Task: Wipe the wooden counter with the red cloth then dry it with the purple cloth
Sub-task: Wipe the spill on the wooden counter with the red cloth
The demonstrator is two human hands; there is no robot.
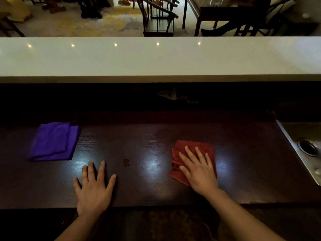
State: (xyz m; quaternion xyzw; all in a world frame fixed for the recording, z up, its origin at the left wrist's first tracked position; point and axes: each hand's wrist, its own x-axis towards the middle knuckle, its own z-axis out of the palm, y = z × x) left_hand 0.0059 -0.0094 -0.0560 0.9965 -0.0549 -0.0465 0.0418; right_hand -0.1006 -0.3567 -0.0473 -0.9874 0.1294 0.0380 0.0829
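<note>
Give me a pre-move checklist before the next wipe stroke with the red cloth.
1. Right hand flat on the red cloth: ok, palm and fingers spread over it.
2. Left hand off both cloths, resting on the wooden counter: ok.
3. Purple cloth folded and parked at the far left, untouched: ok.
4. Stroke path to the left free: not ok, a small dark object sits between the hands.
5. Room on the right: ok, bare wood lies between the cloth and the metal sink.
6. Counter wet or dry: cannot tell, glare hides it.
</note>
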